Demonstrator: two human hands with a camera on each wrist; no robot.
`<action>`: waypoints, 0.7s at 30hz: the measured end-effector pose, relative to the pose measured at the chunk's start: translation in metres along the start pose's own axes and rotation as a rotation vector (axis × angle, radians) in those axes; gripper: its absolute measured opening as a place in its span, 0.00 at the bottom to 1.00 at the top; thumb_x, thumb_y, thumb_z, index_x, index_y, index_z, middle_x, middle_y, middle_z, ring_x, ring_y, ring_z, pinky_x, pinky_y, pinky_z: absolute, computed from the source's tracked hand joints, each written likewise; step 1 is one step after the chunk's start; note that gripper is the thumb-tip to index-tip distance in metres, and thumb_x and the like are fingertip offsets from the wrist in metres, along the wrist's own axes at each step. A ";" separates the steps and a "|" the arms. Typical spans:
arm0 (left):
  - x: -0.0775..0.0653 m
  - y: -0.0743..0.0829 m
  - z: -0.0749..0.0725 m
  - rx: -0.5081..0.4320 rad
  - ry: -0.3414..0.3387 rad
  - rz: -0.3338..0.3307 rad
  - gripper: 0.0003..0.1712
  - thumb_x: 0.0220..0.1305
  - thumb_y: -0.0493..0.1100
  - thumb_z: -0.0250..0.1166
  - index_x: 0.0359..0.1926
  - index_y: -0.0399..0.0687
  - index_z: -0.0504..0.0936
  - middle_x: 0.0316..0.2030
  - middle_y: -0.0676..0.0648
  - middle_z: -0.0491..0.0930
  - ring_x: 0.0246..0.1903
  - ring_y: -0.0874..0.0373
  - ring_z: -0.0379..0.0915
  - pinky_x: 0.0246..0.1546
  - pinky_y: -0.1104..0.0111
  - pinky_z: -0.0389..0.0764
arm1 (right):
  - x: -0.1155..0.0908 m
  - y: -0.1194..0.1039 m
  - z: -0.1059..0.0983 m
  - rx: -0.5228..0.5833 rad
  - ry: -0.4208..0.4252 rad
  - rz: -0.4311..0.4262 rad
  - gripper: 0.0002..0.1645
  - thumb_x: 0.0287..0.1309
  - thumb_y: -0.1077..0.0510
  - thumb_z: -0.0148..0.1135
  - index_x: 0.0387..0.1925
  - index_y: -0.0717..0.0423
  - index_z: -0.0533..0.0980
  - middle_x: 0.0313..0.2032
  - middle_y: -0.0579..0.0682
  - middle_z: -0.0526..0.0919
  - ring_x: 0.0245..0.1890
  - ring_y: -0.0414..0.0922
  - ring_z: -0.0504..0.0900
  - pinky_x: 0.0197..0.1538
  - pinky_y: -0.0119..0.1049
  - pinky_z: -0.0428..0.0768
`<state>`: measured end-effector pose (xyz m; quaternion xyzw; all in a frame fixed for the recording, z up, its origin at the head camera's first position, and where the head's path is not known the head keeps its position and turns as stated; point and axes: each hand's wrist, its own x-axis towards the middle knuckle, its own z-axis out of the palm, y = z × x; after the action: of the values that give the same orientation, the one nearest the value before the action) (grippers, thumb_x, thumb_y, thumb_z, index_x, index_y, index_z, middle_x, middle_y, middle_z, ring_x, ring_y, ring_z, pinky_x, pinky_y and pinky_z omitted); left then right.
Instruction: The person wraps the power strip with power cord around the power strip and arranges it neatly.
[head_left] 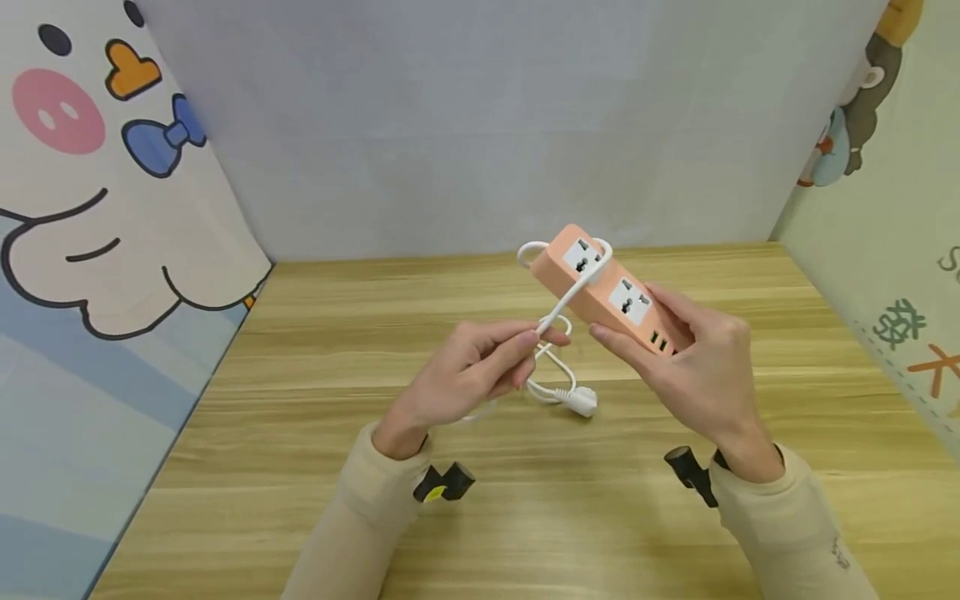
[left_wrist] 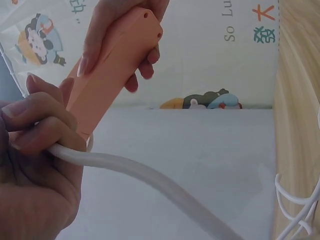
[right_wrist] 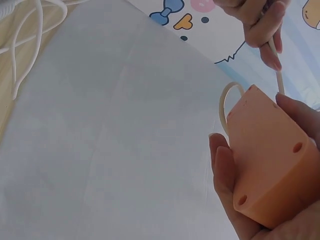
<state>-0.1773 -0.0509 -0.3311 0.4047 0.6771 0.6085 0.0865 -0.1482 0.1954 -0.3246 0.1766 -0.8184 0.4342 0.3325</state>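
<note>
In my right hand [head_left: 701,367] I grip the lower end of an orange power strip [head_left: 558,279], tilted above the table with its sockets and two USB ports facing up. Its white cord [head_left: 570,293] loops from the far end and crosses over the upper socket. My left hand [head_left: 468,367] pinches that cord between thumb and fingers, left of the strip. Below it, the rest of the cord hangs in loose loops, with a white plug [head_left: 581,402] at its end. The right wrist view shows the strip's underside [right_wrist: 270,145] with screw holes.
A wood-grain table [head_left: 300,467] lies beneath both hands. A grey-white panel [head_left: 450,125] stands at its back. Cartoon-printed panels flank it, one at the left [head_left: 202,275] and a pale green one at the right [head_left: 885,275].
</note>
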 end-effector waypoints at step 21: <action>0.000 -0.019 -0.021 -0.010 -0.237 -0.002 0.20 0.81 0.36 0.44 0.50 0.28 0.81 0.27 0.37 0.74 0.24 0.57 0.62 0.34 0.70 0.68 | 0.001 -0.003 -0.014 0.084 0.030 0.074 0.30 0.40 0.67 0.83 0.51 0.59 0.85 0.34 0.23 0.83 0.22 0.33 0.79 0.26 0.21 0.75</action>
<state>-0.1983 -0.0651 -0.3427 0.4726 0.6594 0.5599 0.1685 -0.1417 0.2055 -0.3165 0.1534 -0.8002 0.4829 0.3208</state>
